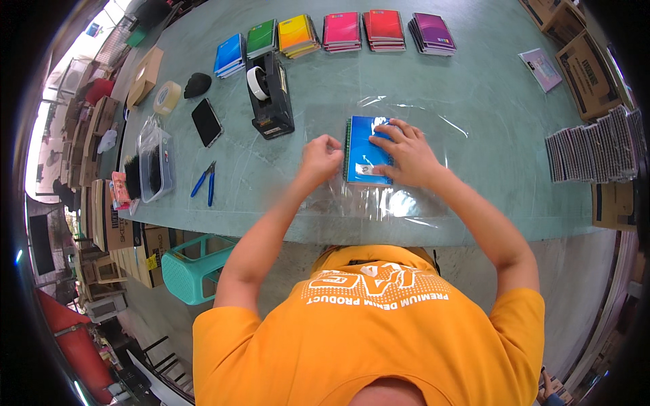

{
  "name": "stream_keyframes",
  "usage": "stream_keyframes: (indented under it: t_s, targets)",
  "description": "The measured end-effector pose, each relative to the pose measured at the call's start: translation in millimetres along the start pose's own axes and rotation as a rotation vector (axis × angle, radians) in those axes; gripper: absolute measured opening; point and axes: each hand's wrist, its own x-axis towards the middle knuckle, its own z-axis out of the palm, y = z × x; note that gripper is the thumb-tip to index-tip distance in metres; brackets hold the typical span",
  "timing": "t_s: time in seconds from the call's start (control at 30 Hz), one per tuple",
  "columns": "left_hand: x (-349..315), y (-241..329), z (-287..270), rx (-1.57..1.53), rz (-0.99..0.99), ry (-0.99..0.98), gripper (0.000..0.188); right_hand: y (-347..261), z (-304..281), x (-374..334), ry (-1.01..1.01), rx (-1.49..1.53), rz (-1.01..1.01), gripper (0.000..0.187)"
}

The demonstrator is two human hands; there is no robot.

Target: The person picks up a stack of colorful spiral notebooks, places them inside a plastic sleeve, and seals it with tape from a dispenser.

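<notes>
A blue spiral notebook [362, 139] lies on a sheet of clear plastic film [426, 206], its dark coil along the left side. A small white label shows near the cover's bottom. My right hand [408, 154] rests flat on the right part of the cover, fingers spread. Just left of the coil, my left hand [321, 161] is closed over the film, its fingertips pinched together. What sits between those fingertips is too hidden to make out. Glare on the film blurs parts of its outline.
Stacked notebooks [342, 30] in several colours line the far side. A black tape dispenser [271, 98], phone [206, 123], blue-handled pliers [204, 184] and plastic tub [157, 164] stand left. At right are a pile of notebooks [592, 149] and cardboard boxes [589, 74]. A green stool [193, 271] stands below.
</notes>
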Motion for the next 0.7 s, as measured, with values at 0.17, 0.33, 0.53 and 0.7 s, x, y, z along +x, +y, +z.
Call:
stream_keyframes:
  t_s: [0.17, 0.33, 0.53, 0.7]
  targets:
    - [-9, 14, -20, 0.207, -0.056, -0.112, 0.024, 7, 6, 3, -0.043, 0.039, -0.011, 0.070]
    - [-8, 34, -1, 0.411, 0.381, -0.146, 0.024, 9, 10, 4, -0.071, 0.029, -0.001, 0.079]
    - [-2, 39, 35, 0.747, 0.439, -0.257, 0.024, 13, 31, 5, -0.047, 0.133, 0.010, 0.084]
    - [-1, 46, 32, 0.759, 0.338, -0.385, 0.032, 1, 12, 8, 0.154, 0.057, -0.048, 0.075]
